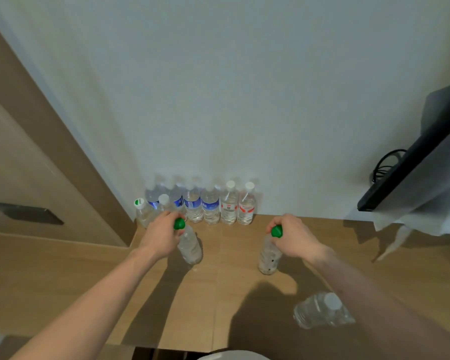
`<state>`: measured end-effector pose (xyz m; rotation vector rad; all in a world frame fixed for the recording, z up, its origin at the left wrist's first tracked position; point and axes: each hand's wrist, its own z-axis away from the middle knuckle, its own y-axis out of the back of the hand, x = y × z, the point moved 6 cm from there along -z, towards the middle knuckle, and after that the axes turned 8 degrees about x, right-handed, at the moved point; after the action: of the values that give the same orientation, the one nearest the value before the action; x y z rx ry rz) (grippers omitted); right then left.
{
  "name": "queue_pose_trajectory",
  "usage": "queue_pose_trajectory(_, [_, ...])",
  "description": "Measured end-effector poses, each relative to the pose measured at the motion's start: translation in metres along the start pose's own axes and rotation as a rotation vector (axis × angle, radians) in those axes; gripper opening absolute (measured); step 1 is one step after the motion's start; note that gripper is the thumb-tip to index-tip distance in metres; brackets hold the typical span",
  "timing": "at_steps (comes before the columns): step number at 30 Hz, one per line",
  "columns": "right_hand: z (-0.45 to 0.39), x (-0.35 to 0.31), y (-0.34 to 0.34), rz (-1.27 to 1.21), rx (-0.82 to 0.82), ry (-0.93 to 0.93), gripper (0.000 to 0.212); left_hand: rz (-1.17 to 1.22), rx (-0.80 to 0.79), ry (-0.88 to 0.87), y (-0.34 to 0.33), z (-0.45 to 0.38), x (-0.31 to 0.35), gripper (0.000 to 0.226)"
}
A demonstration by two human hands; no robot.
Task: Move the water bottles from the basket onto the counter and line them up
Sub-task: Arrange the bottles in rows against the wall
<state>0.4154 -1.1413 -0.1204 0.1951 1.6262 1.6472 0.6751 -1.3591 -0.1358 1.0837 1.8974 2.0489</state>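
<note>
My left hand [159,235] grips the neck of a clear bottle with a green cap [190,246], held tilted just above or on the wooden counter [218,294]. My right hand [295,240] grips the neck of a second green-capped bottle [268,257] that stands near the counter's middle. Against the white wall stands a row of several bottles [211,206] with blue or red labels. A white-capped bottle [320,310] stands alone near the front right, under my right forearm. The basket is not in view.
A brown cabinet side [50,152] rises at the left beside the bottle row. At the right hangs a dark screen [411,162] with black cables and a pale plastic sheet [426,209] below it. A white round rim [231,355] shows at the bottom edge.
</note>
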Motion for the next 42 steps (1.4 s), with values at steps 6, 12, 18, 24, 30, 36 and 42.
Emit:
queue_pose_trajectory(6, [-0.03,-0.069,-0.025,-0.105,0.017,0.063,0.023,0.025,-0.044,-0.042,0.002,-0.031,0.005,0.035])
queue_pose_trajectory(12, [-0.057,-0.122,-0.049,-0.136,0.036,0.096,0.022,0.007,-0.079,-0.079,-0.003,-0.056,0.003,0.039])
queue_pose_trajectory(18, [-0.077,-0.153,-0.071,-0.07,0.02,0.088,0.027,0.018,-0.097,-0.084,-0.011,-0.077,-0.009,0.043])
queue_pose_trajectory(24, [-0.088,-0.163,-0.087,-0.042,0.005,0.079,0.03,0.068,-0.091,-0.107,-0.016,-0.086,-0.01,0.041])
queue_pose_trajectory(30, [-0.1,-0.165,-0.098,-0.07,-0.009,0.061,0.028,0.118,-0.137,-0.114,-0.019,-0.09,-0.014,0.037])
queue_pose_trajectory(36, [-0.1,-0.164,-0.098,-0.104,0.014,0.027,0.039,0.142,-0.152,-0.11,-0.018,-0.088,-0.018,0.047])
queue_pose_trajectory(42, [-0.092,-0.168,-0.093,-0.121,0.027,0.035,0.043,0.158,-0.108,-0.136,-0.013,-0.075,-0.02,0.055])
